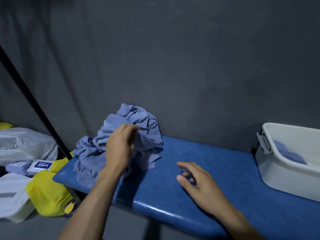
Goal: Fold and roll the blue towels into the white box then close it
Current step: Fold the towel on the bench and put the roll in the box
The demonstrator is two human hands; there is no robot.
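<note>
Glossy blue table [173, 201] carried one crumpled towel heap [97, 149], pinched by the left hand [119, 146]; right hand [199, 181] hovered relaxed, left of one smooth white box [277, 175].

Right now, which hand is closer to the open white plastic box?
The right hand. It hovers over the blue padded bench, apart from the open white plastic box at the bench's right end. The left hand is farther away, pinching the crumpled pile of blue towels.

Towel pile [119, 142] on bench [216, 179], left; box [277, 172] at right end; folded towel [290, 154] inside it.
</note>
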